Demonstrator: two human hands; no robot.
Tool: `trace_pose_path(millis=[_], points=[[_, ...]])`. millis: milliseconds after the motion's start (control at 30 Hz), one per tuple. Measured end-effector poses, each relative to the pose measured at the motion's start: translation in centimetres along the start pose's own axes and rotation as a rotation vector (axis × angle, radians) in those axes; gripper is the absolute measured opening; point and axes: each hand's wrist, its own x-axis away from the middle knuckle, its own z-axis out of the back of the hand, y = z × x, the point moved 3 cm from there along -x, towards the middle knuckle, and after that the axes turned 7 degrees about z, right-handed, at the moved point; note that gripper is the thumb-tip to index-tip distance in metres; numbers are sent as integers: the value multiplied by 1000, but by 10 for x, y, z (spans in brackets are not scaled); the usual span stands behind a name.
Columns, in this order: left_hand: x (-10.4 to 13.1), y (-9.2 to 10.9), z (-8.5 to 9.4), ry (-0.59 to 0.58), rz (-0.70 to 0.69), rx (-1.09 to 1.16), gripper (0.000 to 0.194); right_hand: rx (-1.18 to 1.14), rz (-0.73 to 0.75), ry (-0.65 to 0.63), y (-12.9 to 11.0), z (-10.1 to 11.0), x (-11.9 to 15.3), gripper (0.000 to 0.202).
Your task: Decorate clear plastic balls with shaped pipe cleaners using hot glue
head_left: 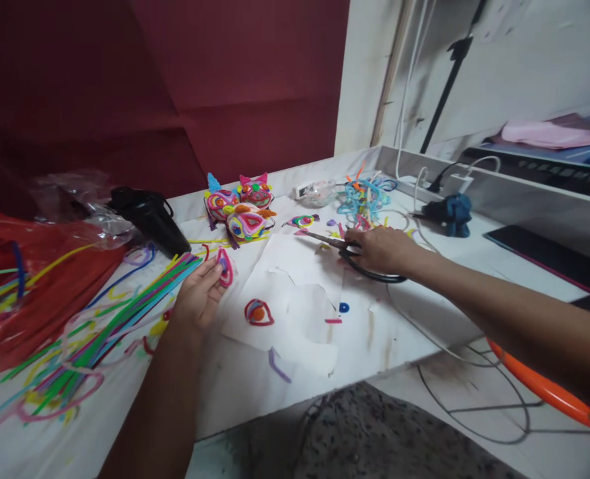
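The small pink teardrop-shaped coil of fuzzy pipe cleaner with a blue centre [225,267] sits pinched at the tips of our left hand [198,296], just left of the torn white paper sheet [299,266] that lies on the white surface [255,392]. We judge the coil to be very light and soft on the outside, with a thin wire core that bends easily, so a gentle pinch at its outer rim should keep the spiral from unwinding or flattening. Left of the sheet we see a crumpled red plastic bag [35,286] and a loose fan of straight pipe cleaners in green, pink, yellow and blue [125,313]. On the sheet itself rests a second coil, red with an orange centre [258,313]. Beyond the sheet stand three finished animal-face figures made of wound pipe cleaners [239,203].

At the sheet's right edge, our right hand [382,249] closes its fingers around the black loop handles of a pair of scissors [347,253], blades pointing left over the paper. The scissors look stiff and heavier than anything else here; the handles are the safe place to grip. A dark blue object [451,213] lies farther right. We can read no brand, label or writing anywhere.
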Motion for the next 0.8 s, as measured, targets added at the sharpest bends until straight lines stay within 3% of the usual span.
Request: trace_pose_path(millis=[267,467,533,600,700,800], points=[[-1,-3,2,9,-10,46,17,-13,-90,67,-7,-22,-21,45],[2,-2,3,-6,-1,70,17,-9,-82,97,-23,-22,-15,47],[2,-3,4,-5,2,78,19,-11,-27,146,-38,-24,-6,54],[2,-3,4,-6,4,87,19,-55,155,166,-60,-32,4,68],[4,-2,3,-9,6,96,18,-98,382,72,-91,-52,15,85],[5,0,3,-7,0,96,16,-138,397,-32,-110,-70,13,92]])
